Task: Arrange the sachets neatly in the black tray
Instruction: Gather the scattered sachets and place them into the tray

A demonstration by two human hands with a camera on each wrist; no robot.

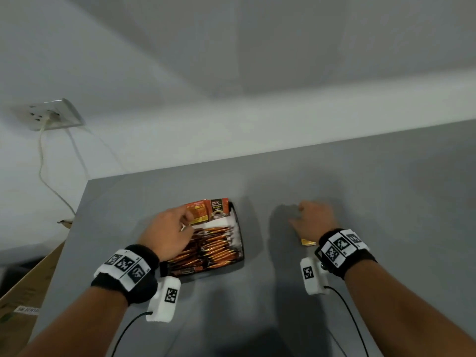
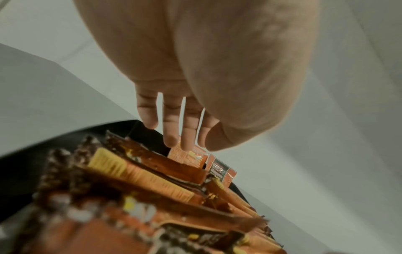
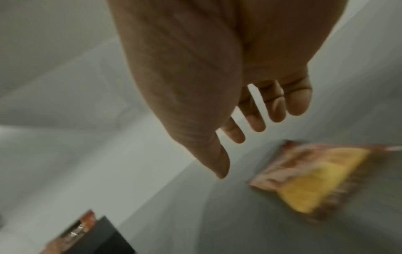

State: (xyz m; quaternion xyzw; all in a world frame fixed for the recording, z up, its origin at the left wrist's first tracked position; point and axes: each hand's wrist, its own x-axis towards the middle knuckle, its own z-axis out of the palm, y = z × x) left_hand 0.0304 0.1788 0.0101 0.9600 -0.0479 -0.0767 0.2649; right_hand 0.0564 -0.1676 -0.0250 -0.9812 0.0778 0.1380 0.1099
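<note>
A black tray (image 1: 240, 243) on the grey table holds several orange stick sachets (image 1: 216, 248) lying side by side. At its far end stand an orange-red flat sachet (image 1: 199, 212) and a dark "D2X" sachet (image 1: 219, 210). My left hand (image 1: 189, 215) is over the tray. In the left wrist view its straight fingers (image 2: 188, 144) touch the top of the orange-red sachet (image 2: 187, 156), beside the dark sachet (image 2: 219, 171). My right hand (image 1: 301, 212) hovers open to the right of the tray and holds nothing. A loose sachet with a yellow panel (image 3: 315, 178) lies on the table beneath it, a corner showing by the wrist (image 1: 307, 242).
The table (image 1: 360, 189) ends at a left edge close to the tray and meets a pale wall behind. A wall socket with a hanging cable (image 1: 54, 114) is at the far left. A cardboard box (image 1: 25, 287) stands below the table's left side.
</note>
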